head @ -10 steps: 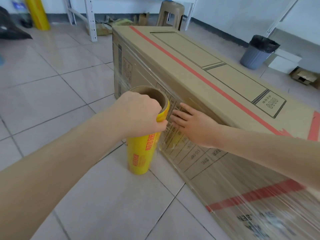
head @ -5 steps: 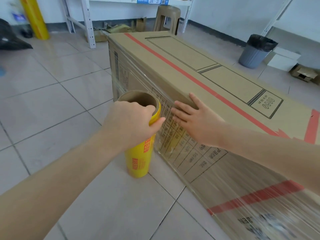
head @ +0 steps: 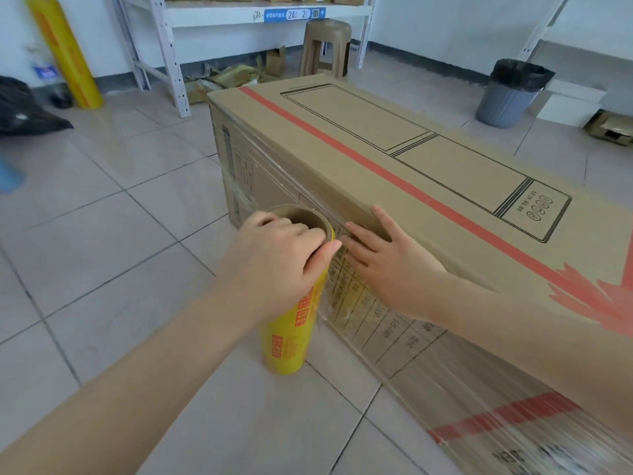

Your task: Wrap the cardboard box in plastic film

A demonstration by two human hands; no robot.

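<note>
Floor (head: 137, 269): film roll (head: 287, 341) in left grip (head: 277, 258)

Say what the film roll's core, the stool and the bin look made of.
Film roll: its core looks like cardboard, matte brown with a thick wall; the outside is glossy yellow, seemingly wound plastic. Stool: likely moulded plastic, dull tan, one-piece legs. Bin: probably grey plastic, ribbed wall, with a shiny black bag liner.

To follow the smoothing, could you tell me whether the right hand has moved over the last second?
Yes. The right hand has slid up the side of the cardboard box, from the printed table until its thumb reaches the top edge.
</note>
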